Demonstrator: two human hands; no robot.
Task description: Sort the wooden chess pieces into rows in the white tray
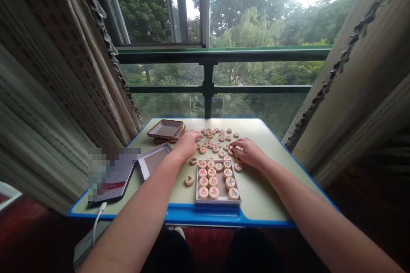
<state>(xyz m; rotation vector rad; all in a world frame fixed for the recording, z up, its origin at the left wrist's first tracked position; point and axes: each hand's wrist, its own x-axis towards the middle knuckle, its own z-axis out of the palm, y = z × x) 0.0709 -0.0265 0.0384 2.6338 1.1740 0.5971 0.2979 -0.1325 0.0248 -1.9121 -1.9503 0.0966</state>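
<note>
Between the hands (186, 144), round game pieces (215, 149) lie scattered.

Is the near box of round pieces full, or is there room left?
Partly full: the box holds round pieces, but its floor shows bare in the third column from the left, below one black-marked piece.
</note>
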